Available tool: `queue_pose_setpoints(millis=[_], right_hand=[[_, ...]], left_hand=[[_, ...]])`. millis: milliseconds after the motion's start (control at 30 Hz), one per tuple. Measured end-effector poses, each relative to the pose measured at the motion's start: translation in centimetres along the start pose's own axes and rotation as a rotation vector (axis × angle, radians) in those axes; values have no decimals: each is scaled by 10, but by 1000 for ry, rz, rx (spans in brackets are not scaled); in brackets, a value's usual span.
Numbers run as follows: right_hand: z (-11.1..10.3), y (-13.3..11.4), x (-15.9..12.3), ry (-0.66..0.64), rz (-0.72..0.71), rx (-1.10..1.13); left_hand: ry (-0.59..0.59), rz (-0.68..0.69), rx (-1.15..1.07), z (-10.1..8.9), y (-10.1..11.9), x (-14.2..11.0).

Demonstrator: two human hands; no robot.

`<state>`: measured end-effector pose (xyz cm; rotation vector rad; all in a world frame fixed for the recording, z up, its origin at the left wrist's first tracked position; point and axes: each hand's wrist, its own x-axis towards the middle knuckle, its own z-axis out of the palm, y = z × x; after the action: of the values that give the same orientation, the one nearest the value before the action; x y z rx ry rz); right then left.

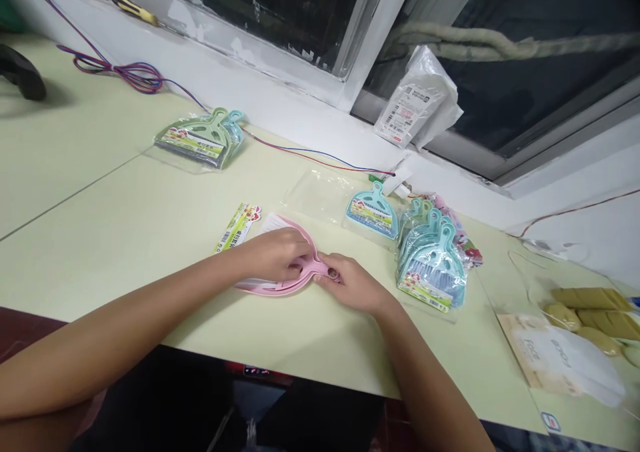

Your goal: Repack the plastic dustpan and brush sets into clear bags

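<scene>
A pink dustpan (263, 293) lies on the table in front of me, with a pink hand brush nested in it whose white bristles (274, 223) show at the left. My right hand (353, 284) grips the dustpan's handle end, thumb and fingers around its hanging hole. Reaching across the pan, my left hand (277, 252) has its fingers curled down on the brush near its handle; the fingertips are partly hidden. A printed label card (241, 224) lies flat beside the bristles, partly behind my left wrist.
Bagged turquoise dustpan sets (433, 265) are stacked at the right, beside a single bagged set (373, 212) and a clear bag (320, 195). More bagged sets (195, 139) lie at the back left. Cables (125, 75), a screwdriver (135, 10) and a face-mask package (555, 355) are around.
</scene>
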<state>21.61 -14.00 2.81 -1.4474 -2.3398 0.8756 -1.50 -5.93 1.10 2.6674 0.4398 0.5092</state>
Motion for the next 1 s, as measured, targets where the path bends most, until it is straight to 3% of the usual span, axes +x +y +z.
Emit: queue_pose_setpoints(millis=[500, 800, 1000], right_hand=[[-8, -4, -10, -32, 65, 87], [-5, 0, -12, -19, 80, 45], [-4, -2, -11, -12, 60, 9]], left_hand=[[-45, 32, 76, -4, 21, 10], [-184, -9, 38, -10, 17, 18], [-39, 128, 124, 1, 13, 17]])
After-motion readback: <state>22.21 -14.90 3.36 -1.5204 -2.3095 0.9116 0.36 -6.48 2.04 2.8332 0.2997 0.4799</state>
